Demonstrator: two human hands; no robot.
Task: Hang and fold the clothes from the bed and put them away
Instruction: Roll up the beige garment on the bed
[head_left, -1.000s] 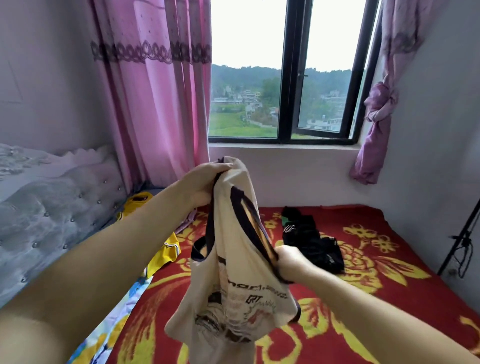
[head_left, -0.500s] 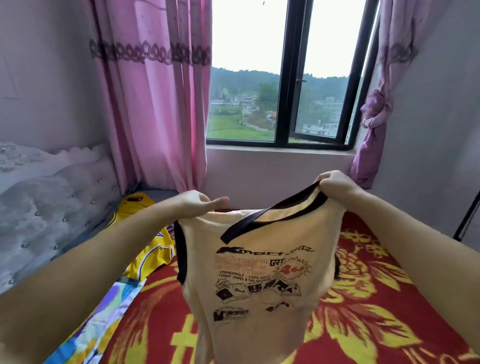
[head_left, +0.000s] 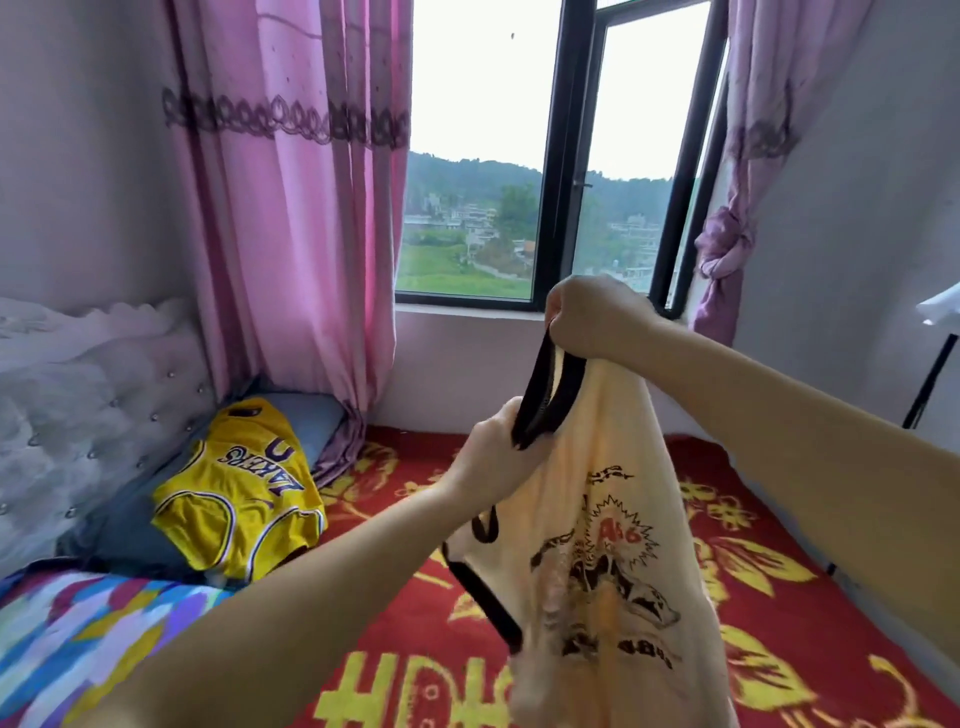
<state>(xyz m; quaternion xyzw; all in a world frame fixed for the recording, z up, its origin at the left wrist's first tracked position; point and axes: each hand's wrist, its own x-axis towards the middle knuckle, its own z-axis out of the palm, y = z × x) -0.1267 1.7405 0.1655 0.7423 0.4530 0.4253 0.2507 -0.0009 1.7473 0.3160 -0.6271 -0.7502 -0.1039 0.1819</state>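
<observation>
A cream T-shirt with black trim and a black and red print hangs in the air over the bed. My right hand grips the top of its black collar, high up by the window sill. My left hand pinches the lower part of the same collar band, just below and to the left. The shirt's body falls bunched beneath both hands and covers the middle of the bed. A yellow basketball jersey with purple lettering lies on a grey pillow at the head of the bed.
The bed has a red blanket with yellow flowers and a multicoloured sheet at the near left. A white tufted headboard stands left. Pink curtains frame a black window. A black stand stands at the right wall.
The shirt was held spread wide by its shoulders; now both hands have come together on the collar, so it hangs bunched. The view has turned left, showing the yellow jersey fully.
</observation>
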